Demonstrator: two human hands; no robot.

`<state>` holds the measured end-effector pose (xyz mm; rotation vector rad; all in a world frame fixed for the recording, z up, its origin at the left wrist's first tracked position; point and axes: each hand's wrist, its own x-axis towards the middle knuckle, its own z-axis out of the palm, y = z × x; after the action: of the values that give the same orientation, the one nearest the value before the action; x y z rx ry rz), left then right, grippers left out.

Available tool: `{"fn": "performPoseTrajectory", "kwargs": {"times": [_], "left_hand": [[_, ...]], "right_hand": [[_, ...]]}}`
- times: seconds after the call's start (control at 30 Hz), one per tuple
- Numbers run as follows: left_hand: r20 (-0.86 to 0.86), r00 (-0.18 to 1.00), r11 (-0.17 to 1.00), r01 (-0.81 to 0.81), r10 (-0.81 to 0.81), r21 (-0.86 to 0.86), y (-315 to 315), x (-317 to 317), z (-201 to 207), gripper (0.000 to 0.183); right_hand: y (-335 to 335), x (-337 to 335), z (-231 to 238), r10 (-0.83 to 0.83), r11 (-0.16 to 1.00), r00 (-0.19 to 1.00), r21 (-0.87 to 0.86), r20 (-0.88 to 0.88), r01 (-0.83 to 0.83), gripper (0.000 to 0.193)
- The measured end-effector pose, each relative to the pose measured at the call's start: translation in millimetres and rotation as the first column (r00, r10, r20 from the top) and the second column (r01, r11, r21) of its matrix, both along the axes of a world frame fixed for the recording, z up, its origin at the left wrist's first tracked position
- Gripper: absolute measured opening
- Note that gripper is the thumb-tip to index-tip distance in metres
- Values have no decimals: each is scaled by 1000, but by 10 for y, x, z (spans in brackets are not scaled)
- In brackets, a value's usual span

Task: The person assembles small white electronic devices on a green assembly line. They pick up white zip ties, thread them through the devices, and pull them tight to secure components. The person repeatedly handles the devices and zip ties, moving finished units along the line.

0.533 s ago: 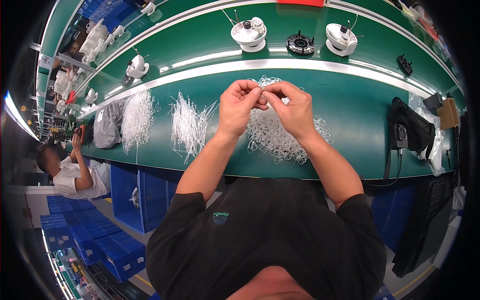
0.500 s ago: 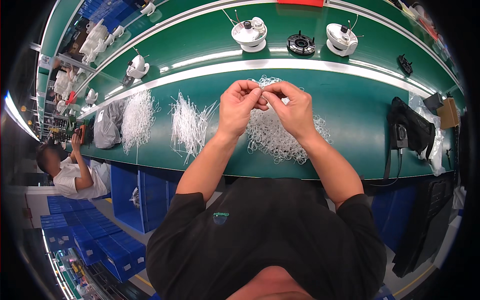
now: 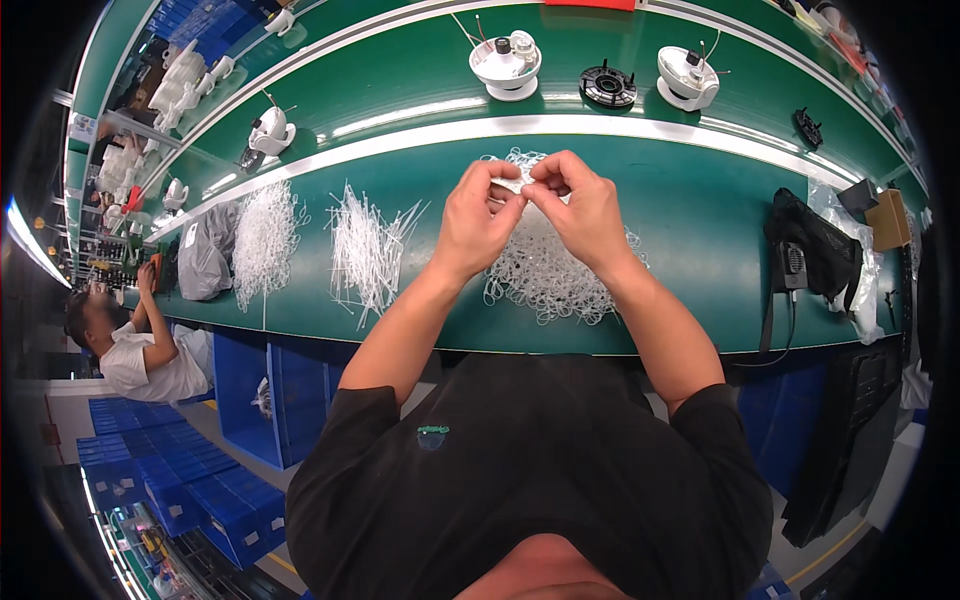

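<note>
the bare left hand (image 3: 478, 222) and bare right hand (image 3: 582, 215) nearly meet, thumbs and bent fingers pinching a small white piece (image 3: 512, 184), its shape hard to make out, above a loose heap of looped white plastic ties (image 3: 555, 278) on the smooth green worktop (image 3: 705, 235). straight white plastic ties (image 3: 368, 255) lie to the left.

- On the surface (image 3: 710, 210), left to right: a bag (image 3: 205, 262), a heap of strands (image 3: 268, 240), a heap of ties (image 3: 368, 250), then a heap of loops (image 3: 560, 278).
- Over on the right, well apart from the loops, there's a pouch (image 3: 835, 250), with a box (image 3: 888, 220) behind it, farther right.
- Beyond the rail (image 3: 600, 125), a ring (image 3: 608, 88) sits between a left bowl (image 3: 502, 72) and a right bowl (image 3: 685, 82).
- Below the front edge, left, a bin (image 3: 302, 410).
</note>
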<state>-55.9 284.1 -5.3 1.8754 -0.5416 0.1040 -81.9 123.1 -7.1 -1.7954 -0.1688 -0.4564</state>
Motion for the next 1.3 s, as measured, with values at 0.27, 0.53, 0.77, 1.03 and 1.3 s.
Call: {"fn": "performPoseTrajectory", "kwargs": {"times": [0.27,0.53,0.77,1.03,1.3], "left_hand": [[402,909,978,31,-114,207,86,113,-33,18],[-420,890,908,-18,-177,-420,529,-18,-253,9],[-518,764,687,-138,-384,-713,970,-315,-318,10],[-525,716,647,-135,-459,-750,1110,-337,-343,12],[-486,708,603,-107,-512,-790,960,-380,-349,12]], "right_hand": [[-226,148,25,154,981,988,-117,-25,-156,25],[-638,1550,-271,-81,691,933,-654,350,306,23],[-724,1929,-333,-53,576,963,-780,263,244,20],[-607,1876,-245,9,652,964,-732,265,195,21],[472,1571,-356,419,658,846,-752,329,-34,14]]}}
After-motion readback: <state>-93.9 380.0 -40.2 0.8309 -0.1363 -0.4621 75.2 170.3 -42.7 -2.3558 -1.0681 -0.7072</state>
